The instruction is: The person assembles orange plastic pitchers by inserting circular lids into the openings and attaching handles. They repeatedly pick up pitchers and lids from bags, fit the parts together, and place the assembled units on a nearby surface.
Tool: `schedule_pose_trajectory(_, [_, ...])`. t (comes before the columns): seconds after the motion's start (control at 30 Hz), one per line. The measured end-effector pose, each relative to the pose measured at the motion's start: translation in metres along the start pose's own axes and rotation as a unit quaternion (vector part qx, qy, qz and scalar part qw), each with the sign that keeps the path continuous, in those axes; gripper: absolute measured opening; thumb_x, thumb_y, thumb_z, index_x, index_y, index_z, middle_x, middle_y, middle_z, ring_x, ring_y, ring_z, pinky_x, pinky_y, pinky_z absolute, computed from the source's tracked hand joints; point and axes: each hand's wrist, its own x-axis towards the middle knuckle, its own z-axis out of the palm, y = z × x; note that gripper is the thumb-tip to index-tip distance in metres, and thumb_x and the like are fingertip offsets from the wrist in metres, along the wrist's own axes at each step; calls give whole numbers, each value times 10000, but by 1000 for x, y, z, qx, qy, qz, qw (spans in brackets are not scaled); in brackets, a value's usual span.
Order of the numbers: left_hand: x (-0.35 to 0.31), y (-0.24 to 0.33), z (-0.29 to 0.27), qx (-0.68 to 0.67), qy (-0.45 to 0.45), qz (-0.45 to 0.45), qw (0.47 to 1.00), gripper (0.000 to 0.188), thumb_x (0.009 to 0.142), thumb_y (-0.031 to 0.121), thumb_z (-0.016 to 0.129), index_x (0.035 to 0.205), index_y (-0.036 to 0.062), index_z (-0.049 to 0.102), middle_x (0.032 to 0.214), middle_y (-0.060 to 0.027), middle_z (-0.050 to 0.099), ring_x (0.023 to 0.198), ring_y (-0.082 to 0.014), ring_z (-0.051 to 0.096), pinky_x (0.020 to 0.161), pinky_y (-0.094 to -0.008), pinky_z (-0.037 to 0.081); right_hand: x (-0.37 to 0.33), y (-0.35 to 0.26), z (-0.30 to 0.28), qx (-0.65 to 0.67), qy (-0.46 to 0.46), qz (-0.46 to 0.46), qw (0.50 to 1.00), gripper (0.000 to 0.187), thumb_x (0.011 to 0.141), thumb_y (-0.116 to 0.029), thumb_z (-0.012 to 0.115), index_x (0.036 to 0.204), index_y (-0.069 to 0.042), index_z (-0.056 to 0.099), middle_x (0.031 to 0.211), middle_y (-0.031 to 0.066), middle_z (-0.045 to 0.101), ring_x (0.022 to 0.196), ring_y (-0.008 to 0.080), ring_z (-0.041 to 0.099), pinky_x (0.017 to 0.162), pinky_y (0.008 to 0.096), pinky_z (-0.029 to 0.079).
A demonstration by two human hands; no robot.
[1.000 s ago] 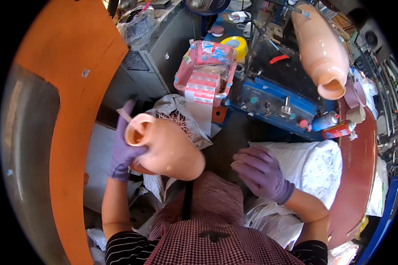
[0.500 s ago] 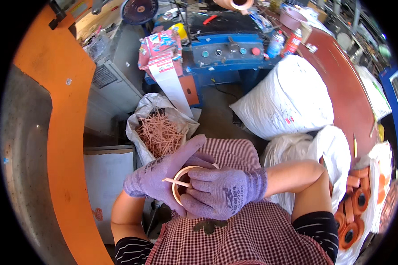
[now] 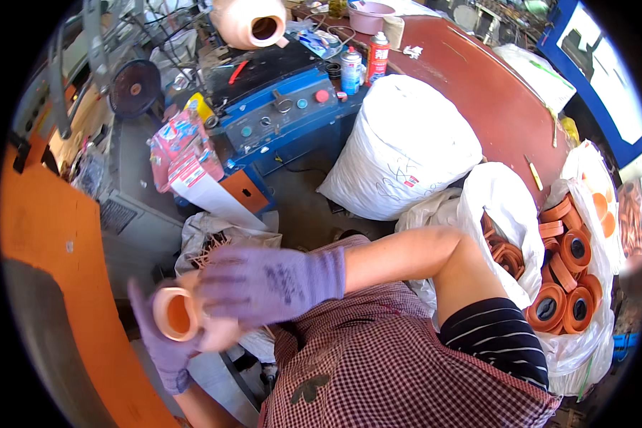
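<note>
Both my hands wear purple knitted gloves and are together at the lower left. My left hand (image 3: 165, 359) grips a peach-coloured hollow plastic piece (image 3: 176, 314) with a round neck, its thumb stretched up beside the rim. The piece's opening faces me, orange inside. My right hand (image 3: 267, 285) lies over the piece's body from the right, its fingers blurred by motion and curved onto it. The lower part of the piece is partly covered by my hands. Just beyond them, a white sack (image 3: 192, 246) of thin pinkish strips is partly hidden by my right hand.
An orange machine frame (image 3: 57, 250) rises along the left. Ahead are a blue control panel (image 3: 271, 110) and a larger peach vessel (image 3: 253, 25). A full white sack (image 3: 406, 143) stands right of centre. Bags at the right hold orange rings (image 3: 574, 250). A reddish-brown table (image 3: 471, 71) lies beyond.
My view has turned right. Both hands have moved left with the hollow piece, whose opening now shows more fully. The thin strip that lay across it is no longer visible.
</note>
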Motion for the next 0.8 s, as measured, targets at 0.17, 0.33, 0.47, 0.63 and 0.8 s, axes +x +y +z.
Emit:
schedule_pose_trajectory(0.17, [25,-79,-11,161,175,28,971,1090,654,175,811,1540,44,191,1414,-188,461,1280,-318,473,1074,-434,383,-127,88,-68,-75,-45,198,976,296,890,-156,617,1168,-54,611,1270,183,555,1181,346,554,984,457,460])
schedule_pose_trajectory(0.33, [45,-21,30,133,150,21,979,1126,647,225,830,1532,9,168,1372,-187,500,1247,-315,503,1063,-433,392,-255,200,-196,-420,-76,472,772,241,823,-78,564,982,-161,726,1009,111,620,1019,290,595,840,442,467])
schedule_pose_trajectory(0.47, [59,12,103,17,28,0,999,1190,603,247,870,1513,-22,152,1309,-182,542,1177,-303,550,1026,-437,422,-316,245,-233,-505,-312,513,620,209,863,-172,580,996,-212,736,1124,103,579,1089,260,563,864,407,463])
schedule_pose_trajectory(0.63, [69,7,169,-55,-78,8,995,1164,596,173,892,1488,-35,172,1295,-180,530,1194,-307,532,1044,-417,415,-316,266,-249,-472,-322,497,653,167,838,-192,629,967,-185,735,1065,117,599,1035,283,597,842,428,492])
schedule_pose_trajectory(0.8, [98,16,199,-80,-57,25,995,974,628,148,879,1399,-32,312,1277,-160,545,1170,-267,558,1019,-374,441,-257,236,-283,-446,-154,509,720,205,869,-137,576,1034,-94,689,998,167,609,977,321,627,837,428,505])
